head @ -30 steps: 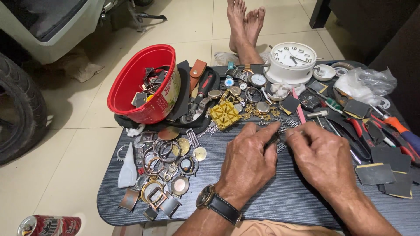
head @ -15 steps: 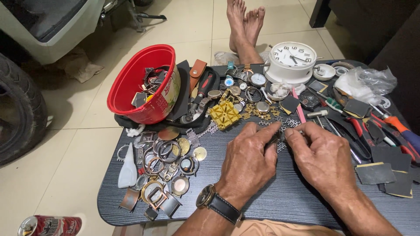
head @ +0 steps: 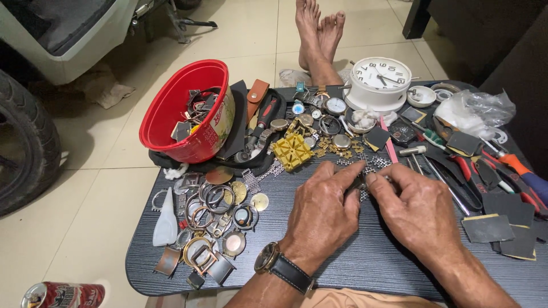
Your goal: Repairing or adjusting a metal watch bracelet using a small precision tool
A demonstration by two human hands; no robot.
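My left hand (head: 322, 214) and my right hand (head: 419, 211) meet at their fingertips over the dark table (head: 365, 262). Between the fingers of both hands is a small metal watch bracelet piece (head: 365, 183); most of it is hidden by the fingers. Loose metal bracelet links (head: 365, 165) lie on the table just beyond the fingertips. A wristwatch on a black strap (head: 274, 263) sits on my left wrist.
A tipped red bowl (head: 182, 111) of parts lies at the far left, a yellow block (head: 292, 151) near it. Watch cases and rings (head: 208, 219) cover the left. White alarm clock (head: 379, 82), pliers and screwdrivers (head: 502, 171), a plastic bag (head: 474, 111), another person's bare feet (head: 319, 31), a can (head: 63, 295).
Both hands stay nearly in place; the fingertips have shifted slightly around the small bracelet piece.
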